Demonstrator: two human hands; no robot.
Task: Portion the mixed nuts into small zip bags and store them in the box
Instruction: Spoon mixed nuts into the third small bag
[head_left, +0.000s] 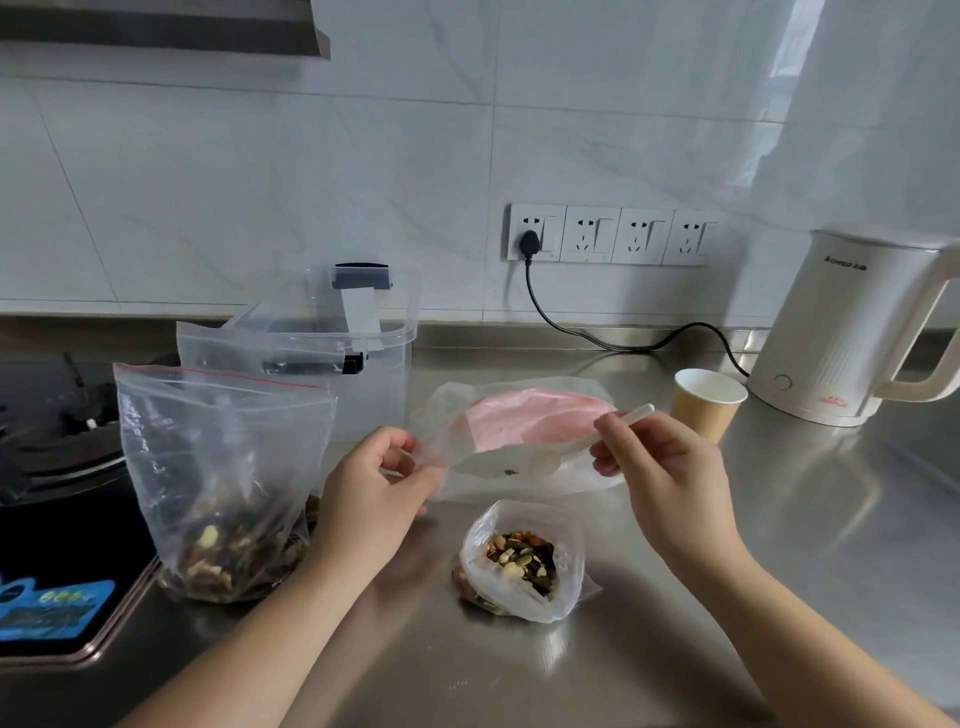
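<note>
Pinching an empty zip bag (519, 457) just behind the filled small bag (522, 561): left hand (374, 483) gripping its edge, right hand (660, 467) gripping a white spoon (623, 421).

You're on the single head view here, looking forward and down from above the tabletop's (675, 597) near edge. It sits close over the work and faces the tiled wall (363, 182) along the far edge, stove (62, 457) at the left.

Both hands (382, 486) on empty zip bag (524, 447)
</note>
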